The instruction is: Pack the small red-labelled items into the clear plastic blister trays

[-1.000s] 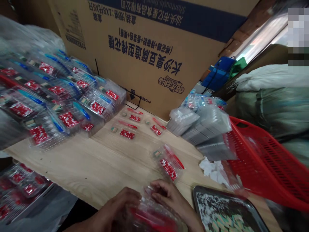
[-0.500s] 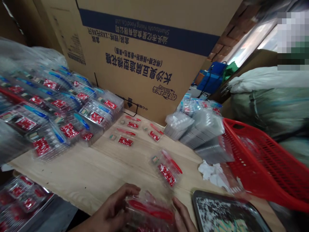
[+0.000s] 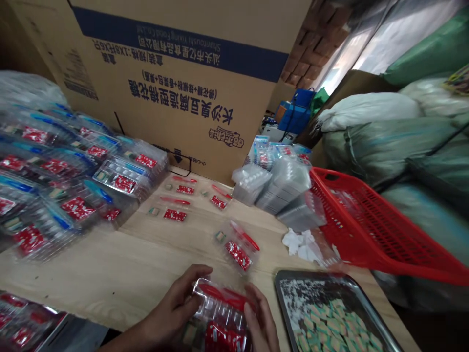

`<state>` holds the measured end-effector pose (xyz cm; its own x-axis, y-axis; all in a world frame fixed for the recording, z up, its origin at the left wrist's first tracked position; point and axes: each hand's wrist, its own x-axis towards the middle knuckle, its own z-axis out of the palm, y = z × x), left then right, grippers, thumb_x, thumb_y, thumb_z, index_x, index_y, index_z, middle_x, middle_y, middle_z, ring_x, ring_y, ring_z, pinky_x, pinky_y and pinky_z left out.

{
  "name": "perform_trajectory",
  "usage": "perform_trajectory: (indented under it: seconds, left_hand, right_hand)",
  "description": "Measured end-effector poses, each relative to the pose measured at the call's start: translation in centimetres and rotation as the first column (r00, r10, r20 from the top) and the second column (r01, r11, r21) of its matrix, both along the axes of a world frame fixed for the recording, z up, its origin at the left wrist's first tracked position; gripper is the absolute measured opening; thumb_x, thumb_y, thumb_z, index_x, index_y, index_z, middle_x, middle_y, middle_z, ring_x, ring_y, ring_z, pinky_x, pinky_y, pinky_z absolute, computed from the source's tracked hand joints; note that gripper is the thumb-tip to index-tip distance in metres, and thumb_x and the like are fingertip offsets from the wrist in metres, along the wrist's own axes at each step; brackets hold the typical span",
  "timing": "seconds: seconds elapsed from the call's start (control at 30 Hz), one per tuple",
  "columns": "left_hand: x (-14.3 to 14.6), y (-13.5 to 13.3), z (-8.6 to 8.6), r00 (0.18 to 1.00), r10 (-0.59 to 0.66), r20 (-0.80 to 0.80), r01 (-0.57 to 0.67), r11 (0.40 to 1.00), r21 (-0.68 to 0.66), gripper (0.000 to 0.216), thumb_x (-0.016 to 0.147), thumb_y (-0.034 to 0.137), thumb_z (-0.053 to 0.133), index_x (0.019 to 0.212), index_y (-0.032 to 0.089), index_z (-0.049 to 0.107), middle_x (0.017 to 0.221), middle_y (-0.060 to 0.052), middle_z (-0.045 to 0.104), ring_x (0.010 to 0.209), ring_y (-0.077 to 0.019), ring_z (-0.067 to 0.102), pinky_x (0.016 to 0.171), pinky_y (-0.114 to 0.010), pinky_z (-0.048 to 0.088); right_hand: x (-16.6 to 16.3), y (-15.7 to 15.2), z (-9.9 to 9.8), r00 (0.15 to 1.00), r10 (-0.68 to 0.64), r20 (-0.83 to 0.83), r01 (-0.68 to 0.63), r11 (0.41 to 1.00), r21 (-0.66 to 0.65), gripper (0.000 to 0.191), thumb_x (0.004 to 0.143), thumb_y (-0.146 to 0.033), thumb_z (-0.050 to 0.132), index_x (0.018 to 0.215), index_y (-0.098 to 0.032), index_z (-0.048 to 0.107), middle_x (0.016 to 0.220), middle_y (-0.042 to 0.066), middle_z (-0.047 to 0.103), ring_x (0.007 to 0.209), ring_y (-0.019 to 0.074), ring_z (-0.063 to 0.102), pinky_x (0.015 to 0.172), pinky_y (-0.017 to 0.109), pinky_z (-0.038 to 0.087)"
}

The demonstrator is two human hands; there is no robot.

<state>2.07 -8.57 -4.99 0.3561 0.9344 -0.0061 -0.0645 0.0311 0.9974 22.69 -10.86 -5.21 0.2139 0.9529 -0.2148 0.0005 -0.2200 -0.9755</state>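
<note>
Between my two hands is a clear plastic tray pack [image 3: 223, 313] holding a red utensil-like piece, a red patterned packet and a small pale candy piece. My left hand [image 3: 183, 298] grips its left side, thumb on the front and fingers behind. On its right side my right hand [image 3: 260, 315] has its fingers closed against the plastic. Just beyond my hands a similar filled tray [image 3: 238, 247] lies on the wooden table [image 3: 146, 269]. Several more filled trays, such as this one [image 3: 175, 215], lie farther back.
A metal tray [image 3: 280, 293] with green and tan candy pieces stands at the right. Behind it are a red basket [image 3: 366, 234], stacked clear trays [image 3: 284, 186] and crumpled tissue [image 3: 302, 243]. Many packs with blue pieces [image 3: 78, 208] cover the left; a large carton [image 3: 176, 88] stands behind.
The pack in my hands has tilted, so its red packet and ridged front show more. My view has swung right, revealing more of the candy in the metal tray.
</note>
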Motion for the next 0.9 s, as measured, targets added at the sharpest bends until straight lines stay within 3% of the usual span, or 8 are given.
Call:
perform_trajectory:
  seconds: [0.07, 0.17, 0.23, 0.33, 0.43, 0.57, 0.77, 0.9]
  left_hand:
    - [-0.2, 0.1, 0.5, 1.000, 0.015, -0.013, -0.016, 0.999, -0.031, 0.043, 0.091, 0.038, 0.050, 0.131, 0.025, 0.038, 0.123, -0.007, 0.042, 0.098, -0.0148, 0.049, 0.083, -0.027, 0.041]
    - [-0.3, 0.5, 1.2, 0.994, 0.105, -0.035, -0.109, 0.978, -0.178, 0.050, 0.080, 0.036, 0.053, 0.122, 0.012, 0.040, 0.108, -0.009, 0.049, 0.082, -0.0134, 0.047, 0.071, -0.025, 0.040]
    - [-0.4, 1.0, 1.7, 0.984, 0.178, -0.022, -0.177, 0.946, -0.272, 0.052, 0.070, 0.032, 0.055, 0.115, 0.009, 0.041, 0.101, -0.008, 0.051, 0.077, -0.0129, 0.047, 0.068, -0.025, 0.039]
    - [-0.5, 1.5, 2.2, 0.962, 0.246, 0.117, -0.181, 0.897, -0.403, 0.056, 0.067, 0.033, 0.063, 0.112, 0.010, 0.041, 0.098, -0.006, 0.053, 0.078, -0.0136, 0.049, 0.070, -0.026, 0.039]
    - [-0.9, 1.7, 1.9, 0.917, 0.286, 0.279, -0.118, 0.860, -0.496, 0.068, 0.069, 0.053, 0.069, 0.116, 0.011, 0.044, 0.107, -0.007, 0.052, 0.091, -0.0170, 0.050, 0.080, -0.028, 0.040]
    - [-1.3, 1.5, 0.9, 0.888, 0.284, 0.361, -0.071, 0.861, -0.503, 0.077, 0.070, 0.068, 0.063, 0.121, 0.013, 0.046, 0.124, -0.011, 0.046, 0.102, -0.0203, 0.047, 0.084, -0.031, 0.038]
    - [-0.4, 0.2, 0.2, 0.975, 0.145, 0.167, -0.079, 0.932, -0.353, 0.087, 0.074, 0.071, 0.056, 0.137, 0.017, 0.032, 0.143, -0.011, 0.031, 0.128, -0.0233, 0.034, 0.102, -0.034, 0.030]
    - [0.2, -0.8, -0.3, 0.993, 0.045, -0.110, -0.067, 0.978, -0.200, 0.103, 0.074, 0.060, 0.057, 0.149, 0.011, 0.006, 0.153, -0.009, 0.001, 0.141, -0.0200, 0.008, 0.115, -0.031, 0.013]
  right_hand:
    - [0.1, 0.4, -0.1, 0.958, 0.003, 0.287, -0.069, 0.973, 0.220, 0.055, 0.090, -0.055, 0.044, 0.132, -0.019, 0.037, 0.139, 0.005, 0.037, 0.131, 0.0179, 0.033, 0.110, 0.031, 0.027]
    - [1.1, 1.4, -1.2, 0.618, 0.065, 0.784, -0.520, 0.782, 0.345, 0.071, 0.087, -0.052, 0.049, 0.146, -0.032, 0.015, 0.149, 0.004, 0.020, 0.138, 0.0259, 0.018, 0.110, 0.047, 0.015]
    - [1.5, 2.3, -1.2, 0.283, 0.285, 0.916, -0.774, 0.632, 0.043, 0.084, 0.083, -0.039, 0.052, 0.151, -0.034, 0.001, 0.154, 0.008, 0.008, 0.140, 0.0342, 0.010, 0.106, 0.061, 0.008]
    - [1.2, 3.3, 0.7, -0.066, 0.639, 0.767, -0.756, 0.469, -0.456, 0.100, 0.068, -0.035, 0.061, 0.154, -0.023, 0.011, 0.154, 0.009, -0.002, 0.141, 0.0358, 0.004, 0.111, 0.057, 0.004]
    - [1.2, 3.7, 2.9, 0.067, 0.700, 0.711, -0.740, 0.513, -0.435, 0.109, 0.060, -0.039, 0.067, 0.152, -0.019, 0.014, 0.152, 0.004, 0.004, 0.141, 0.0233, 0.004, 0.118, 0.036, 0.008]
    - [3.1, 3.6, 2.5, 0.323, 0.424, 0.846, -0.824, 0.565, 0.031, 0.110, 0.061, -0.041, 0.073, 0.147, -0.032, 0.004, 0.146, 0.004, 0.014, 0.136, 0.0207, 0.020, 0.112, 0.036, 0.029]
    - [4.8, 2.5, -1.3, 0.149, 0.148, 0.978, -0.831, 0.554, 0.042, 0.107, 0.070, -0.075, 0.057, 0.151, -0.026, 0.007, 0.146, 0.009, 0.019, 0.130, 0.0249, 0.029, 0.102, 0.036, 0.038]
    - [3.3, 0.4, -2.5, 0.590, 0.197, 0.783, -0.601, 0.755, 0.263, 0.067, 0.090, -0.070, 0.017, 0.148, -0.037, 0.007, 0.151, 0.001, 0.009, 0.140, 0.0193, 0.014, 0.111, 0.034, 0.024]
